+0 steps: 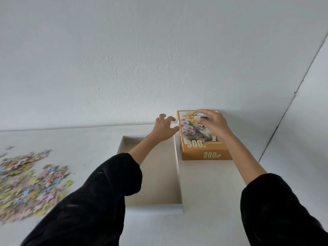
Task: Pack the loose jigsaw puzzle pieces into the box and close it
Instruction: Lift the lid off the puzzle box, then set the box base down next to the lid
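Observation:
An open, empty box tray [159, 183] with a beige inside lies on the white table in front of me. To its right, against the wall, rests the orange box lid [198, 148], picture side up, marked "300". My right hand [213, 124] lies on top of the lid, fingers curled over its far part. Just left of the lid's left edge hovers my left hand [165, 129], fingers spread and holding nothing. A heap of loose pastel puzzle pieces [30, 181] covers the table at the far left.
The white wall [159, 59] rises directly behind the table, and a side wall meets it at the right. Both my forearms in black sleeves reach across the tray and the table's front.

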